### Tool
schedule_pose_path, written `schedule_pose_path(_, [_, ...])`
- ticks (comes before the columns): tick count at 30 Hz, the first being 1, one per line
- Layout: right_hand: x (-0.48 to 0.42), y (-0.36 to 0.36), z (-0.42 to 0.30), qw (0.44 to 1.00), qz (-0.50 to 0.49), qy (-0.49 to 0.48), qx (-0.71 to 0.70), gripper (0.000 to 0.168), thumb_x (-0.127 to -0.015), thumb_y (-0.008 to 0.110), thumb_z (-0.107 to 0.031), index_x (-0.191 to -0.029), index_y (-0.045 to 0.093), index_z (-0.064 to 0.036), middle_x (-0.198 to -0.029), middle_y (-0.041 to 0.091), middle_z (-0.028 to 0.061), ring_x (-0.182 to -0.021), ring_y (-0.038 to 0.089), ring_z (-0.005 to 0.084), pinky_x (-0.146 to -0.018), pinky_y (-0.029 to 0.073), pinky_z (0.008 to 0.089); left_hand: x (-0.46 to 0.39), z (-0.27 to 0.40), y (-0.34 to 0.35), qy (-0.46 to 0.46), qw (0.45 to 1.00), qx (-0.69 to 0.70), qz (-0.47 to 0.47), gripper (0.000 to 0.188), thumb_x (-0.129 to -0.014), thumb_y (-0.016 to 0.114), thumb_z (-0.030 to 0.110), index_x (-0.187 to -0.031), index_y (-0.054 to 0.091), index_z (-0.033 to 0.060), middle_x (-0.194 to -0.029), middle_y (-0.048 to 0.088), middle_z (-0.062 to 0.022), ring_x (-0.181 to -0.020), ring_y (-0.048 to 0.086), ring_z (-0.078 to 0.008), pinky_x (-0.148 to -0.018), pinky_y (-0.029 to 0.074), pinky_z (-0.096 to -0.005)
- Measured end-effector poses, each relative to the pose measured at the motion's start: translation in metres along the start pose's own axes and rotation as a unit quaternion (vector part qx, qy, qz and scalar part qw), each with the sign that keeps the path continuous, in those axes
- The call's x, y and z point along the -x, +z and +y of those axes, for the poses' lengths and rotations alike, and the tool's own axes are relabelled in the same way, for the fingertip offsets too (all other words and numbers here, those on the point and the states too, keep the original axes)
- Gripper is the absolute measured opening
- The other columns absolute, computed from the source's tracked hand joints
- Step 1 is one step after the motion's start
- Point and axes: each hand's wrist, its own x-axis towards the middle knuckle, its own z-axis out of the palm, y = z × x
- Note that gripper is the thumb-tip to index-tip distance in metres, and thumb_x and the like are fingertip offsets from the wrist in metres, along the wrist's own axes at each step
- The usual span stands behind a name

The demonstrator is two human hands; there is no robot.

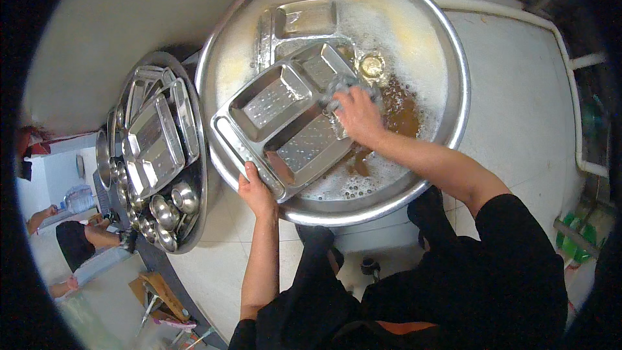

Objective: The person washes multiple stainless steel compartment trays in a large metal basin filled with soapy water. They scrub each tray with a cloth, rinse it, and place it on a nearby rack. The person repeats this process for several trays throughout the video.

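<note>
My left hand (259, 193) grips the near left edge of a stainless steel compartment tray (291, 121), thumb on its upper face. The tray is tilted over a large round metal basin (459, 82) of soapy, brownish water. In my right hand (359, 116) is a grey scrubbing pad (347, 88), perhaps steel wool, pressed on the tray's right end. Behind it a second compartment tray (306, 19) lies partly under the suds. Beside the pad, a small round metal bowl (372, 66) sits in the water.
At the left, another large metal basin (201, 194) holds several compartment trays (155, 141) and small metal bowls (165, 211). White pipes (559, 39) run along the floor at right. Farther left are another person's arm (41, 218), a water bottle (79, 198) and a cardboard box (163, 296).
</note>
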Motion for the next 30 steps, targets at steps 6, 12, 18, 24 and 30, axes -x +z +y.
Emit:
schedule_pose_path(6, [0.033, 0.021, -0.063, 0.946, -0.214, -0.217, -0.106, 0.020, -0.080, 0.055, -0.018, -0.100, 0.057, -0.016, -0.099, 0.054, 0.0115, -0.093, 0.056, 0.0302, -0.071, 0.045, 0.0456, -0.011, -0.050, 0.030, -0.113, 0.981, 0.112, -0.113, 0.038, -0.097, 0.047, 0.032, -0.104, 0.055, -0.0041, -0.094, 0.061, -0.0105, -0.080, 0.057, -0.0173, -0.071, 0.048, -0.0344])
schedule_pose_path(12, [0.023, 0.023, 0.000, 0.941, -0.201, -0.263, 0.064, 0.027, -0.079, 0.053, -0.015, -0.106, 0.057, -0.018, -0.114, 0.053, 0.0090, -0.103, 0.052, 0.0253, -0.076, 0.041, 0.0454, -0.054, -0.115, 0.030, -0.388, 0.863, 0.265, -0.187, 0.034, -0.097, 0.047, 0.030, -0.116, 0.051, 0.0018, -0.113, 0.056, -0.0130, -0.094, 0.059, -0.0266, -0.074, 0.050, -0.0443])
schedule_pose_path(18, [-0.030, -0.022, 0.070, 0.979, -0.066, -0.103, 0.162, 0.035, -0.081, 0.049, -0.010, -0.115, 0.054, -0.018, -0.110, 0.052, 0.0128, -0.101, 0.053, 0.0313, -0.079, 0.046, 0.0457, -0.048, -0.071, 0.018, -0.164, 0.979, 0.085, -0.089, 0.026, -0.093, 0.055, 0.027, -0.094, 0.055, 0.0009, -0.080, 0.058, -0.0046, -0.067, 0.052, -0.0136, -0.057, 0.045, -0.0307])
schedule_pose_path(24, [-0.084, -0.017, 0.042, 0.978, -0.166, -0.112, 0.065, 0.036, -0.082, 0.048, -0.006, -0.117, 0.052, -0.013, -0.107, 0.051, 0.0131, -0.100, 0.053, 0.0338, -0.077, 0.049, 0.0448, -0.031, 0.004, -0.009, 0.060, 0.994, -0.081, -0.040, 0.027, -0.096, 0.049, 0.026, -0.084, 0.049, 0.0009, -0.074, 0.053, -0.0029, -0.066, 0.046, -0.0093, -0.058, 0.040, -0.0265])
schedule_pose_path(30, [-0.138, 0.029, 0.019, 0.997, -0.056, -0.020, -0.050, 0.031, -0.083, 0.049, -0.005, -0.113, 0.055, -0.013, -0.110, 0.050, 0.0131, -0.107, 0.049, 0.0337, -0.084, 0.047, 0.0456, 0.015, -0.003, 0.012, 0.186, 0.978, -0.080, -0.054, 0.028, -0.095, 0.051, 0.024, -0.094, 0.053, -0.0043, -0.083, 0.057, -0.0065, -0.074, 0.049, -0.0137, -0.067, 0.043, -0.0290])
